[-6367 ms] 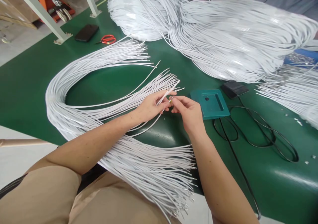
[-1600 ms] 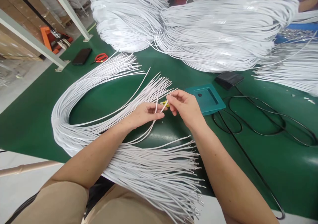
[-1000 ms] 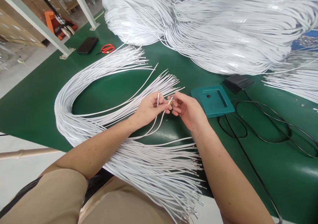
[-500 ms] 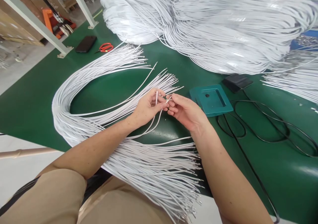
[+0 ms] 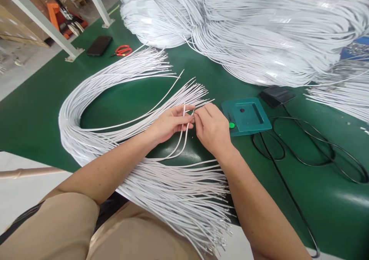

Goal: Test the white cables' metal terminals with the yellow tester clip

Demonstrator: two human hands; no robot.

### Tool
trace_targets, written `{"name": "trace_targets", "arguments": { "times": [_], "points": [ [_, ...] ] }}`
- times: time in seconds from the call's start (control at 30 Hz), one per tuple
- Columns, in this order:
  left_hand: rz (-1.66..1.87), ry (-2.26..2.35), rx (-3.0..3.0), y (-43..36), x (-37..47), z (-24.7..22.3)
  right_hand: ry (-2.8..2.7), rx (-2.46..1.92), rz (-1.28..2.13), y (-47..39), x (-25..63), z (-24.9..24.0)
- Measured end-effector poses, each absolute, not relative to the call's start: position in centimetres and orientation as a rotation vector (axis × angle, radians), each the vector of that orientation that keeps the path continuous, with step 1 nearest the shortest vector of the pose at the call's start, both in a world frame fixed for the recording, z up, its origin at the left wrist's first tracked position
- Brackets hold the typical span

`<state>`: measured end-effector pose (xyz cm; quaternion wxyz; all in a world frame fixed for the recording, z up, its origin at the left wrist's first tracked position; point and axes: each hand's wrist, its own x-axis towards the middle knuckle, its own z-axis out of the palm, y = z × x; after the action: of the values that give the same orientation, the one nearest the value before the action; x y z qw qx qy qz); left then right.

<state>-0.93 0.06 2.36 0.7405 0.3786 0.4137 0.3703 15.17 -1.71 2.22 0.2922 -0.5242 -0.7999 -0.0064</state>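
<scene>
Our left hand (image 5: 170, 123) is holding two white wires (image 5: 186, 135) narrowly between thumb and fingers, near the centre of the frame. Our right hand (image 5: 212, 127) is meeting it there with bent fingers, but its knuckles are hiding the tips, so we cannot tell what they are gripping. From here, we are judging that a wire could slip away, because only the fingers are supporting its end. It could also mix into the curved bundle (image 5: 72, 114) at left and below, since all its strands are looking alike. Both wires are looking thin, smooth and flexible; one end is pointing upward past the thumb, and their lengths are bending down toward lower centre. Right of centre, a teal tray (image 5: 246, 129) is showing a round green light (image 5: 231, 125).
</scene>
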Motion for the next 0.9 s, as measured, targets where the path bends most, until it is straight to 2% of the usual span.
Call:
{"name": "trace_targets", "arguments": {
  "times": [0.13, 0.3, 0.9],
  "points": [
    [0.823, 1.053, 0.975, 0.5, -1.1, 1.6, -2.288, -1.474, -0.163, -0.9, 17.0, 2.6],
    [0.804, 1.124, 1.192, 0.8, -1.1, 0.5, -2.441, -1.527, -0.043, 0.0, 18.6, 2.6],
    [0.765, 1.181, 1.259, 1.0, -0.1, -1.4, -2.375, -1.594, -0.131, 0.1, 18.7, 2.4]
  ]
}}
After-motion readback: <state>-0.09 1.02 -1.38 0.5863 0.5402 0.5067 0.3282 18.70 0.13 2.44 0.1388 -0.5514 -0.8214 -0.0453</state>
